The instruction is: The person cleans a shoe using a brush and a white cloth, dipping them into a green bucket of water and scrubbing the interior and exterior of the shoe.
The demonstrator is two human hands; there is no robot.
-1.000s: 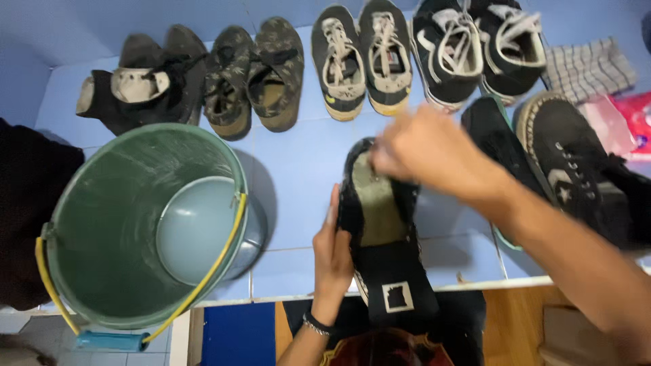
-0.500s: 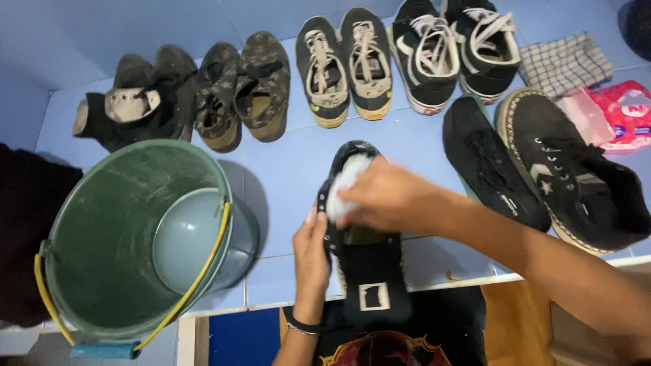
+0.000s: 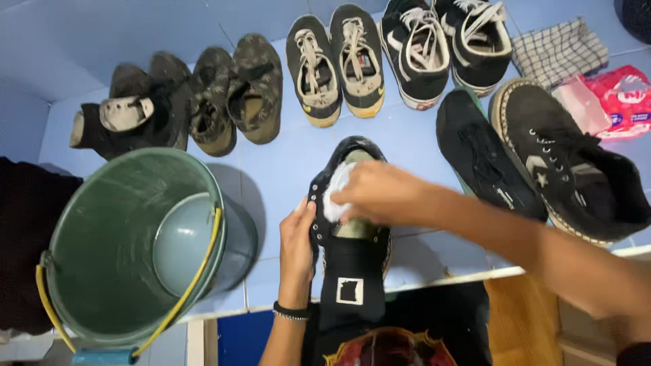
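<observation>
A black sneaker (image 3: 352,257) lies on the blue tiled counter (image 3: 285,163), toe pointing away, its tongue folded out toward me. My left hand (image 3: 296,240) grips the shoe's left side near the eyelets. My right hand (image 3: 380,193) presses a white cloth (image 3: 334,193) into the shoe's opening, over the beige insole.
A green bucket (image 3: 102,251) with a yellow handle and a grey bowl inside stands at the left. Several pairs of dark shoes (image 3: 332,64) line the back. Two black sneakers (image 3: 542,156), a checked cloth (image 3: 559,47) and a pink packet (image 3: 620,98) lie at the right.
My right hand came down from above the shoe and now holds a white cloth inside it. The left hand stays on the shoe's side.
</observation>
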